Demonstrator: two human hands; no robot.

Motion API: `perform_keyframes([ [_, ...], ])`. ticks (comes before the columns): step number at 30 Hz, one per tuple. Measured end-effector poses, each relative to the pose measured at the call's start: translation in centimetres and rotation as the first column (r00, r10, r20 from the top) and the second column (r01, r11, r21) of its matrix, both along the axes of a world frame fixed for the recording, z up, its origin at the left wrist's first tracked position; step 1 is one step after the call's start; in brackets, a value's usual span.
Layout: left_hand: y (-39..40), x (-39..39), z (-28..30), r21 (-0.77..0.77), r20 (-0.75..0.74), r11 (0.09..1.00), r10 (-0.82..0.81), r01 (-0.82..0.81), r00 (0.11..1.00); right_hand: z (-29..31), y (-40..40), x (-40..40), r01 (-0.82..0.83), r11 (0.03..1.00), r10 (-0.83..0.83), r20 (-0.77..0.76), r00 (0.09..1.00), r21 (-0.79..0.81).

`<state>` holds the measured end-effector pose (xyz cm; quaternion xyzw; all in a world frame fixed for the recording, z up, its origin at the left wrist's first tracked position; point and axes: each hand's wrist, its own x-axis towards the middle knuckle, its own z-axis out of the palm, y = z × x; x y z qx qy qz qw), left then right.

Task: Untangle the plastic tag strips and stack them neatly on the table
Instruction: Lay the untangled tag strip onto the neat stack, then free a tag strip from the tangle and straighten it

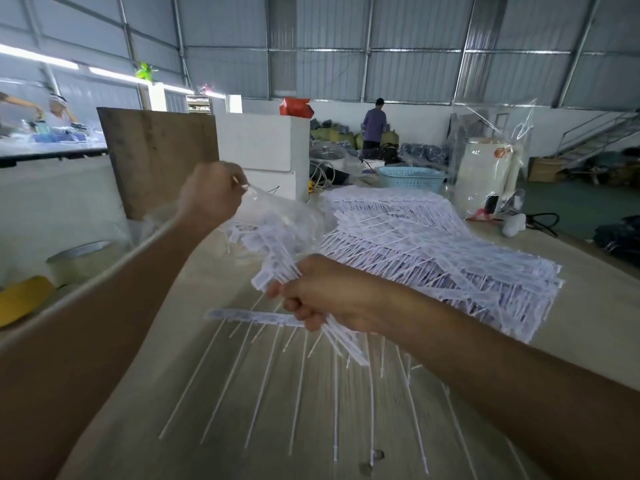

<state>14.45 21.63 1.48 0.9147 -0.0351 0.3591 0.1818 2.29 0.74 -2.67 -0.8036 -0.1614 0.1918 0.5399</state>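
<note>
Warehouse table (pixel 214 393) at frame centre: a tangled tag strip bundle (pixel 277 244) is gripped low by the right hand (pixel 325 292), its upper end pinched by the left hand (pixel 211 195), beside the stack (pixel 433 244).

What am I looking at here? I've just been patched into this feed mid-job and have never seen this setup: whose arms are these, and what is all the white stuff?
There is no machine: this is one picture from a wide-angle camera worn on a person's head, looking forward and down, so the two bare arms are the wearer's own. The left hand is raised and pinches the top of a clear plastic bag. The right hand grips a tangled bunch of tag strips, white plastic tags with long thin tails, which reaches up into the bag. On the table behind the hands lies a big stack of tag strips, and one loose strip with its tails fanned toward the camera lies in front. Farther back stand a blue basket and a person at some sacks.
</note>
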Motion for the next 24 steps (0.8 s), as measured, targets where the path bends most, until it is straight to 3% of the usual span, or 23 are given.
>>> perform_keyframes([
  [5,-0.2,1.5,3.9,0.112,0.082,0.984,-0.144,0.135,0.986,0.8,7.9,8.0,0.018,0.997,-0.023,-0.071,0.997,-0.076],
  [7,-0.3,1.6,4.5,0.157,0.085,0.974,-0.179,0.165,0.98,1.5,10.1,11.5,0.099,0.987,-0.099,0.003,0.995,-0.129],
  [9,-0.4,1.5,4.7,0.192,0.066,0.964,-0.2,0.184,0.978,1.9,11.9,14.3,0.151,0.945,-0.113,0.143,0.983,-0.29],
  [12,-0.1,1.9,4.6,0.22,0.052,0.959,-0.197,0.181,0.979,2.0,14.4,17.4,0.156,0.859,-0.002,0.302,0.953,-0.488],
  [16,0.8,2.2,4.3,0.239,0.058,0.955,-0.193,0.174,0.98,1.2,16.5,21.3,0.265,0.705,0.207,0.549,0.81,-0.657],
  [18,1.2,2.3,4.1,0.246,0.05,0.954,-0.191,0.173,0.98,0.2,17.0,22.2,0.315,0.624,0.244,0.561,0.791,-0.716],
  [24,2.7,2.8,2.6,0.164,0.057,0.969,-0.198,0.187,0.979,-2.4,17.2,20.7,0.226,0.458,0.516,0.464,0.72,-0.86],
])
